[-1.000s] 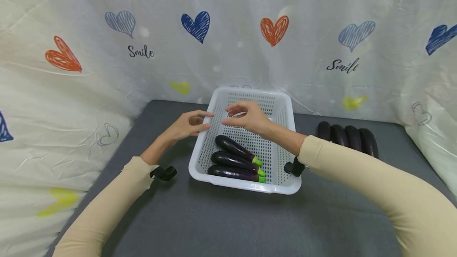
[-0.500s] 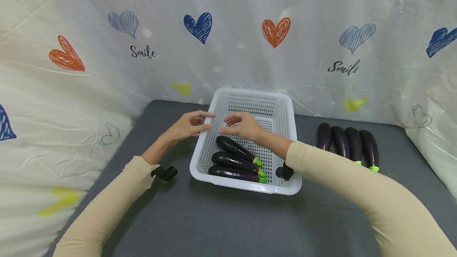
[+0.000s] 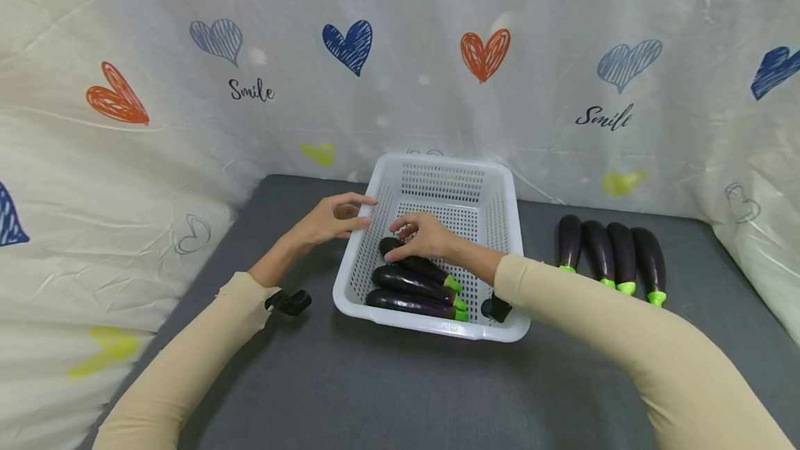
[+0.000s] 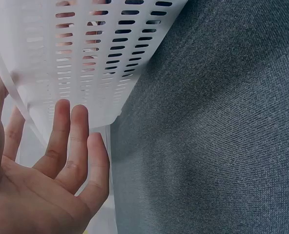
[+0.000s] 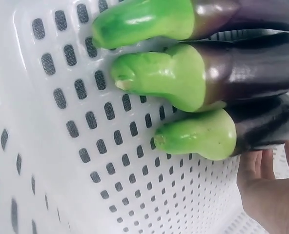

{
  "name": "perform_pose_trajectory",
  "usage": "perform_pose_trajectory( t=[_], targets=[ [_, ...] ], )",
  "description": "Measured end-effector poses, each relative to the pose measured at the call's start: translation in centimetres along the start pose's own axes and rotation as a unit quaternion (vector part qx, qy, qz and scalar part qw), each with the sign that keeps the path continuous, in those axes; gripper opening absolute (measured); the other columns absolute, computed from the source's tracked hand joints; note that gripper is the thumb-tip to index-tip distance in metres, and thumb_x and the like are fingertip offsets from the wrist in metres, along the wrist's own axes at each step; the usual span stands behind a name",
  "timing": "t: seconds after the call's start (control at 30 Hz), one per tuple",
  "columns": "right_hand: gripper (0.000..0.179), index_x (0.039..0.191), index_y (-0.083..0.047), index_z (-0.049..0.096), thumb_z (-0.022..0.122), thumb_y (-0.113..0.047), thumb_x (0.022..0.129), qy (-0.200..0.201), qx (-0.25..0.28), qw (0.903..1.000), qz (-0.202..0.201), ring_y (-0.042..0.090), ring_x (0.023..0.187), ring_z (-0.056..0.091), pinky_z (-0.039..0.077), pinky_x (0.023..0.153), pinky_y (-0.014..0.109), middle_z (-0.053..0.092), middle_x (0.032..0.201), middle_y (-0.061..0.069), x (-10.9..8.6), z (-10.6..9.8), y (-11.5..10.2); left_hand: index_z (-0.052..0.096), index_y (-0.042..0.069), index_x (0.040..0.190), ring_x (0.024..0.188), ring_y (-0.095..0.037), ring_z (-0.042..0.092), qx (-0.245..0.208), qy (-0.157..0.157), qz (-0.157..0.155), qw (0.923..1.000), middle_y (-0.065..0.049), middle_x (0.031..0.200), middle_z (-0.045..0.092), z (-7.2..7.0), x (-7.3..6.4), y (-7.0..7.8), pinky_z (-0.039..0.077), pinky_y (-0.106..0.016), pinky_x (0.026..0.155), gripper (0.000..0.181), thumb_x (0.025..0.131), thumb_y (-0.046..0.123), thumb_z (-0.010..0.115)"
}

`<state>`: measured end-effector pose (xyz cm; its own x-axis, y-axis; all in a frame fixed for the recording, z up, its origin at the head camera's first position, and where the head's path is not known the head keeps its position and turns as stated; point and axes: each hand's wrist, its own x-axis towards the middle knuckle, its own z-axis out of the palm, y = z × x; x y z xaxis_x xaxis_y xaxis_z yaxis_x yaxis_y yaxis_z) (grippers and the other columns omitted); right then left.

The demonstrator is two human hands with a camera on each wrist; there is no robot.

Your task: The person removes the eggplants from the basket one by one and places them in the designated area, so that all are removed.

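Observation:
Three dark purple eggplants with green caps lie side by side in a white plastic basket [image 3: 431, 328]. My right hand [image 3: 425, 236] is over the farthest eggplant [image 3: 431, 269], thumb toward its near side and fingers at the far side. In the right wrist view, my fingers [image 5: 266, 163] come right up against that eggplant, and the thumb is hidden. The middle eggplant [image 3: 409, 282] and nearest eggplant [image 3: 406, 301] lie just in front. My left hand [image 3: 331, 219] rests its thumb and index finger on the basket's left rim; the other fingers extend loosely along the outer wall [image 4: 110, 29].
Several more eggplants [image 3: 609, 252] lie in a row on the grey cloth-covered table [image 3: 400, 394], right of the basket and beyond my right sleeve. A white curtain [image 3: 412, 110] printed with hearts hangs behind and along the left side.
My right hand has moved down and toward me, from above the basket's middle to the farthest eggplant. The left hand keeps its place on the rim, and the eggplants in the basket lie as before.

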<state>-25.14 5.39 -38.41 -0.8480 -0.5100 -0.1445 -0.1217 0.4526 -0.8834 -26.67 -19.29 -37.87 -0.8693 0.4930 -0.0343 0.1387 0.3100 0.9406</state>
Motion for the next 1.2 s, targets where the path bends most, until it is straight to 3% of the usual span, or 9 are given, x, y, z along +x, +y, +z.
perform_pose_trajectory(
  t=[0.33, 0.7, 1.03, 1.2],
  targets=[
    [0.048, 0.114, -0.006, 0.066, 0.085, -0.015, 0.070, 0.001, -0.009, 0.9999, 0.011, 0.026, 0.104, 0.055, 0.049, 0.078, 0.037, 0.060, 0.112, 0.014, 0.1, 0.1, -0.3, 0.057, 0.023, 0.129, 0.099, -0.026, 0.059, -0.001, 0.002, 0.004, 1.0000, -0.011, 0.110, 0.060, 0.1, -0.1, 0.2, 0.048, -0.048, 0.082, 0.046, 0.086, 0.034, 0.069],
    [0.046, 0.116, -0.009, 0.065, 0.082, -0.020, 0.074, 0.023, -0.012, 0.9996, -0.010, 0.024, 0.105, 0.053, 0.050, 0.075, 0.035, 0.055, 0.117, 0.010, 0.4, -0.6, -1.2, 0.056, 0.022, 0.130, 0.099, -0.026, 0.059, 0.004, 0.004, 0.001, 1.0000, -0.010, 0.112, 0.060, 0.1, -0.1, 0.2, 0.048, -0.048, 0.081, 0.048, 0.086, 0.035, 0.068],
    [0.046, 0.115, -0.011, 0.064, 0.082, -0.022, 0.073, 0.045, 0.006, 0.9990, -0.004, 0.023, 0.101, 0.055, 0.052, 0.071, 0.035, 0.057, 0.113, 0.011, 0.4, -1.8, -2.1, 0.056, 0.023, 0.129, 0.100, -0.025, 0.058, 0.009, 0.005, -0.007, 0.9999, -0.010, 0.112, 0.059, 0.1, -0.1, 0.3, 0.047, -0.049, 0.082, 0.048, 0.085, 0.038, 0.069],
    [0.050, 0.117, -0.012, 0.063, 0.083, -0.022, 0.073, 0.045, 0.051, 0.9976, 0.014, 0.027, 0.090, 0.060, 0.053, 0.068, 0.037, 0.056, 0.111, 0.013, 0.2, -2.7, -2.5, 0.057, 0.027, 0.128, 0.100, -0.024, 0.058, 0.015, 0.007, -0.008, 0.9998, -0.008, 0.112, 0.060, 0.1, -0.1, 0.3, 0.047, -0.049, 0.082, 0.045, 0.086, 0.038, 0.068]
  ],
)
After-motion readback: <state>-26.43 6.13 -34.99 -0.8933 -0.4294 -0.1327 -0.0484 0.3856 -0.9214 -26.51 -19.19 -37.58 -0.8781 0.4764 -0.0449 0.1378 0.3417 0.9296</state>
